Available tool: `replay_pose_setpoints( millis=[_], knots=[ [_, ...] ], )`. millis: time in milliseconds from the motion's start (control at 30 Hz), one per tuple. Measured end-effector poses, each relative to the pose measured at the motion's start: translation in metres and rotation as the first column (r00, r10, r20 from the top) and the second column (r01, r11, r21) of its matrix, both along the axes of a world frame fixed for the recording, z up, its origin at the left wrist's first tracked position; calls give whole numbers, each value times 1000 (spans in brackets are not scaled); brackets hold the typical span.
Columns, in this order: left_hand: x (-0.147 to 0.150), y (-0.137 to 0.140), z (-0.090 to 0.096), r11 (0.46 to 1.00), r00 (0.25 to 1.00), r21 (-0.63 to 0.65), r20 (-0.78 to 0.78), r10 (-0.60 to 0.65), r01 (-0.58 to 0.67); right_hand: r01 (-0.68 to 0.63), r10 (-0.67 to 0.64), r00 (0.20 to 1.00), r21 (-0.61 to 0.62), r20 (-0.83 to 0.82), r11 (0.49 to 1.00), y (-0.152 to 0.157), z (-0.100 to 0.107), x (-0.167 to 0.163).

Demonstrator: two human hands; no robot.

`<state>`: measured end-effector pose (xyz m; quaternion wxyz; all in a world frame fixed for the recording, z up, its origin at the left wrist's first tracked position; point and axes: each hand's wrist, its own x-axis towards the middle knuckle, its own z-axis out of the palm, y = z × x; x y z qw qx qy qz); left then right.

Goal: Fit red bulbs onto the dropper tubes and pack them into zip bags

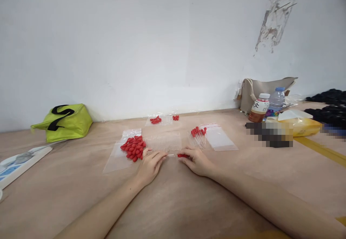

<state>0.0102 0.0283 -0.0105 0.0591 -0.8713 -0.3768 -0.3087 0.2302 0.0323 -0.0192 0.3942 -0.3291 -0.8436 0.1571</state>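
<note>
Clear tube [171, 155] is ctr of frame, a bit below mid-height, its R end just beside a red bulb [183, 155]; can't tell if they touch. L hand [151, 166]: grip closed, fingertips pinching the tube. R hand [199, 162]: grip closed on the bulb. Above & btwn both hands, a row of tubes [163, 141] on the bench [167, 203]. Bulb pile [134, 147] by L hand, on a plastic bag [112, 162]. Red-tipped tubes [198, 136] above R hand, w/ zip bag [222, 140] alongside. Farther up: small red pcs [155, 120]. Far L: green bag [77, 122], power strip [29, 165]. Far R: 2 bottles [258, 108], gray bag [246, 94], tissue pack [305, 126].
</note>
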Motion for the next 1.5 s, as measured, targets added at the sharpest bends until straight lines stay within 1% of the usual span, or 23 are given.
replay_pose_setpoints(
  millis=[133,300,533,633,800,1000,1200,1367,1500],
  knots=[
    [4,-1,1,1000,1000,-10,-12,-24,24,-34,34,999,17,9,999,-1,3,0],
    [5,-2,0,999,998,-8,-40,-41,40,-57,57,998,9,10,998,-3,6,-1],
    [3,-1,-2,995,994,13,-44,-103,103,-81,81,997,-35,5,996,-2,6,2],
    [3,-1,-3,989,989,10,-36,-146,147,-100,100,995,-29,-7,995,-1,4,3],
    [4,-3,-2,980,980,-12,-22,-197,197,-132,133,991,17,-17,991,0,2,5],
    [4,-5,1,982,980,-56,-73,-185,181,-126,124,992,68,39,990,-1,-2,6],
    [6,-5,3,979,973,-66,-118,-201,194,-93,68,985,156,157,983,-3,-1,7],
    [10,-6,2,975,968,-47,-122,-221,217,-60,-24,958,279,287,958,-2,2,7],
    [12,-6,1,974,964,-59,-140,-224,218,-67,-44,945,326,323,943,-1,4,6]
  ],
)
